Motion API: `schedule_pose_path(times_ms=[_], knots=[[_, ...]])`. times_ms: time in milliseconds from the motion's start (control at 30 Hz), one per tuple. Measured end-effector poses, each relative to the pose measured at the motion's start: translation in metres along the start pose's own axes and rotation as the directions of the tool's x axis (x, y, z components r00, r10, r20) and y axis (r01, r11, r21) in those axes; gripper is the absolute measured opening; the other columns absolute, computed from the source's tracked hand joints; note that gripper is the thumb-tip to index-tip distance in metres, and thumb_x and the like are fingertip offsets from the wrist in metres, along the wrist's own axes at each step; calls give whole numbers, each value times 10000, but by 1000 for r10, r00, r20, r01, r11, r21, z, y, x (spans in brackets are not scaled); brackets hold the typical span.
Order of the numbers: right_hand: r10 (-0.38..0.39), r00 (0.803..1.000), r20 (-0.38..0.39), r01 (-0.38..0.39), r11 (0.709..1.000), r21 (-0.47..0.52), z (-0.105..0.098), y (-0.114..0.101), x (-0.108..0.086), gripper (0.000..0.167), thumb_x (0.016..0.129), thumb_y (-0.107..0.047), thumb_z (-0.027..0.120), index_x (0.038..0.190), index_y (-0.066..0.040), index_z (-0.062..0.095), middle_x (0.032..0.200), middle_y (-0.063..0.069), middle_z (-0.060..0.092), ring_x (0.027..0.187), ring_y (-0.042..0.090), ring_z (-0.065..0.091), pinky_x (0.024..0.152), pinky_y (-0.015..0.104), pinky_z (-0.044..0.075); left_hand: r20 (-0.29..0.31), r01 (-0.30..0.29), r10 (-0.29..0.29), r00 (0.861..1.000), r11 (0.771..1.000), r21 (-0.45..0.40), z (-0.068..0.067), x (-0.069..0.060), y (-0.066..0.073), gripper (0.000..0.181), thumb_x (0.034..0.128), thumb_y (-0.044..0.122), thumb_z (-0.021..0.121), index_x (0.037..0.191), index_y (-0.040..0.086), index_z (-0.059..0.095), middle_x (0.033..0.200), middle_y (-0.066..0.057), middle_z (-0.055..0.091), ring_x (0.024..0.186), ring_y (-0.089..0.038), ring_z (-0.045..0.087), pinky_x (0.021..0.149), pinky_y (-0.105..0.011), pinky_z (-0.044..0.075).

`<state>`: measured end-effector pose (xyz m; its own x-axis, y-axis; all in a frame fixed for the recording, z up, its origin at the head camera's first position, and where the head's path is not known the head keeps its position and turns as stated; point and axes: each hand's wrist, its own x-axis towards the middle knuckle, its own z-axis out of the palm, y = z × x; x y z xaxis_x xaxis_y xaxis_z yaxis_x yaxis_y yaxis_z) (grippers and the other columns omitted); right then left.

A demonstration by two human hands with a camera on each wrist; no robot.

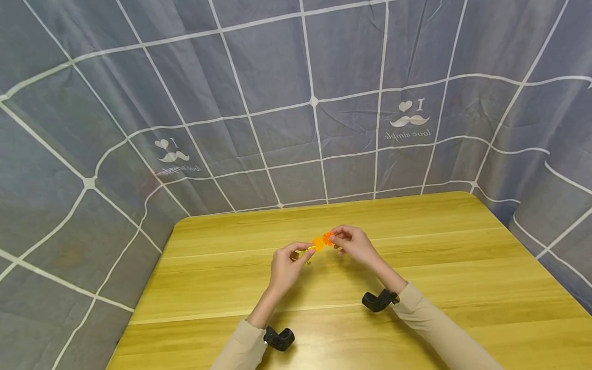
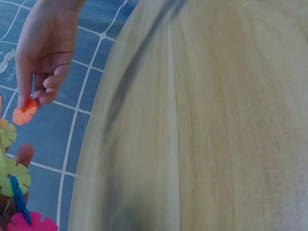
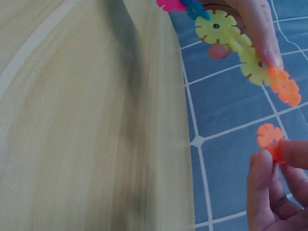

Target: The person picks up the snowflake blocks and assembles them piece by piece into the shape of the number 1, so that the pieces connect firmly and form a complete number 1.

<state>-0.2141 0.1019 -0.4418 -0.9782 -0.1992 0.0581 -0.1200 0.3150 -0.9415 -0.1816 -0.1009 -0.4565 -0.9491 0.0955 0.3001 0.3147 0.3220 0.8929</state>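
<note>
My left hand [image 1: 284,264] holds a chain of slotted plastic snowflake discs. Along it run a pink disc [image 3: 172,4], a blue disc [image 3: 195,9] seen nearly edge-on, a yellow disc [image 3: 216,27] joined to another yellow one [image 3: 252,67], and an orange disc [image 3: 286,86] at the end. Between thumb and fingers, my right hand [image 1: 357,246] pinches a loose orange disc [image 3: 269,136]. In the right wrist view a small gap separates this disc from the chain's orange end. Both hands are raised over the table, facing each other. Fingers partly cover the chain in the head view.
Beneath the hands lies a wood-grain table [image 1: 222,288] with rounded far corners. A grey curtain [image 1: 277,139] with white grid lines hangs behind it and along both sides. Each wrist carries a black camera mount, one on the left [image 1: 279,339] and one on the right [image 1: 379,301].
</note>
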Motion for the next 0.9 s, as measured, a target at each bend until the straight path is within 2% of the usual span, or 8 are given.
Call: schedule_pose_path(times_ms=[133,267,567,767,900], knots=[[-46,999,-20,46,999,9,-1,-2,-3,227,946,-133,606,1098,34,629,950,192,673,832,374,638,671,438,583,17,14,-14,1000,1000,9,1,-1,-1,207,871,258,709,995,96,746,924,-98,745,647,-366,654,425,-145,342],[-82,995,-62,84,996,20,-1,-2,-4,222,943,-155,618,1089,11,643,938,211,666,796,337,632,664,454,576,21,14,-14,1000,1000,10,2,-1,-3,216,873,258,705,1004,91,744,927,-106,745,641,-359,653,414,-128,329],[-126,989,-71,129,991,45,-3,-5,-7,230,944,-139,614,1102,27,644,950,216,674,732,164,607,616,359,573,36,21,-21,999,1000,-3,3,-2,0,241,882,265,690,1028,79,737,955,-124,742,682,-382,672,404,-125,297],[-151,988,-37,151,988,17,-5,-28,-20,202,948,-53,583,1088,86,627,906,269,642,679,76,559,584,303,555,43,24,-24,999,1000,-2,3,-2,1,239,886,252,689,1031,68,734,946,-126,741,683,-386,673,405,-132,302],[-171,985,-33,171,985,-11,-6,-41,-28,187,948,-37,575,1071,94,628,852,222,635,662,25,536,570,247,537,40,27,-27,999,1000,1,3,-2,3,237,885,252,690,1034,73,735,945,-121,741,684,-390,673,408,-135,305]])
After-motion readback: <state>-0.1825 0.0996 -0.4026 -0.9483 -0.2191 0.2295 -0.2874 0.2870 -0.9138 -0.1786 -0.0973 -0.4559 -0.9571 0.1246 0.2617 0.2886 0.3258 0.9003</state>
